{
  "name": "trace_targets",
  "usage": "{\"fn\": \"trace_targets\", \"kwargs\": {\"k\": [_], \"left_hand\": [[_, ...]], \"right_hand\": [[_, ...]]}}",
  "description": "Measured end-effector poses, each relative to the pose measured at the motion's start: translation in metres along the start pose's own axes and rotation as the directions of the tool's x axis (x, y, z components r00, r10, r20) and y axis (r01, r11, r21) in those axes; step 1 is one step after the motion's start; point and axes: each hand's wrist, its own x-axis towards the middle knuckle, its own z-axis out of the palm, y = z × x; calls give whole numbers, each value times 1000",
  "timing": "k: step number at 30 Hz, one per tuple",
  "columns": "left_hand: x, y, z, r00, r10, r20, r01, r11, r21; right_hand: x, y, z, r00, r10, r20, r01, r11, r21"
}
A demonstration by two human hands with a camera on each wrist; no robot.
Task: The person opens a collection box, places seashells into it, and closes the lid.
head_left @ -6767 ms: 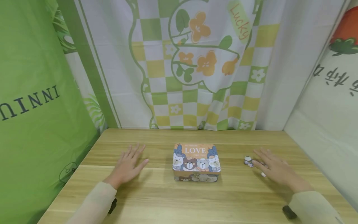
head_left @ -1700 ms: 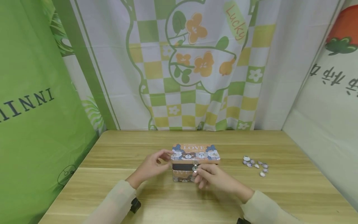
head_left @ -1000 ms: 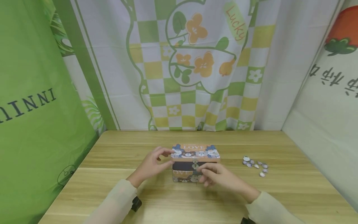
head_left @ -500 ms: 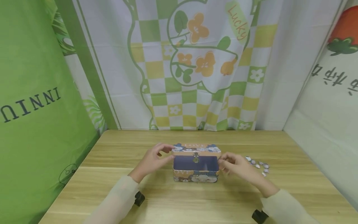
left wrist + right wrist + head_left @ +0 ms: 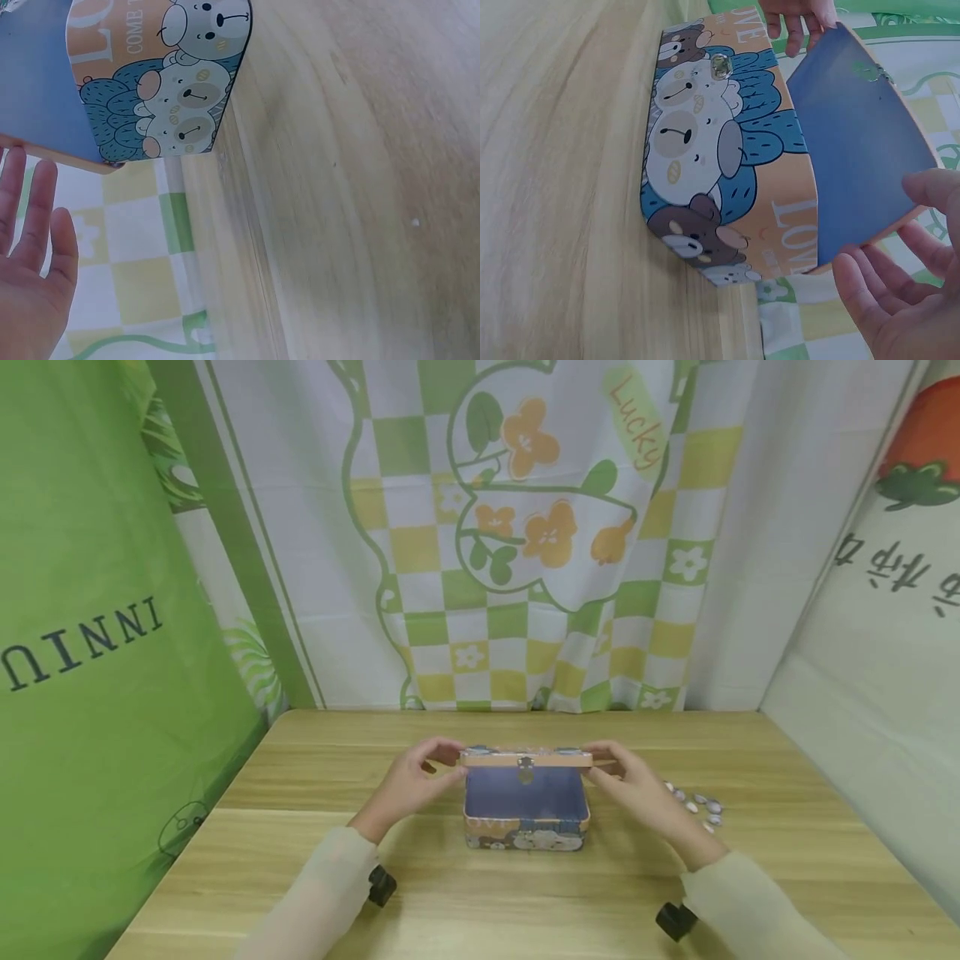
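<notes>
A printed tin box (image 5: 525, 837) with bears and the word LOVE stands mid-table, its hinged lid (image 5: 491, 761) raised and tilted back. A metal clasp (image 5: 525, 768) hangs from the lid's front edge. The plain blue inside of the lid shows in the right wrist view. My left hand (image 5: 411, 781) holds the lid's left end, with its fingertips right at the edge. At the other end, my right hand (image 5: 637, 789) pinches the lid, its thumb on the inner face and its fingers on the outside.
Several small pale shells or pebbles (image 5: 701, 798) lie right of the box, partly hidden by my right hand. The wooden table (image 5: 420, 902) meets a patterned curtain (image 5: 468, 618) at the back. Green cloth (image 5: 97, 735) hangs on the left, white cloth (image 5: 862, 710) on the right.
From lying flat, the hands have come in to the box and the lid has swung up and back. My right hand has moved from the front clasp to the lid's right end.
</notes>
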Motion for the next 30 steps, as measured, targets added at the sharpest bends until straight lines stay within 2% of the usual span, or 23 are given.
{"fn": "trace_targets", "kwargs": {"k": [9,19,24,30], "left_hand": [[7,-2,5,995,-87,-58,78,987,-143],[18,-7,8,977,-183,-110,154,961,-232],[24,-8,10,971,-210,-117,173,947,-272],[30,-11,12,971,-202,-130,156,942,-298]], "right_hand": [[9,-2,2,999,27,-45,-23,996,90],[22,-5,-1,995,59,-87,-53,997,64],[29,-6,-1,992,70,-109,-65,997,46],[38,-3,0,988,77,-135,-71,996,44]]}}
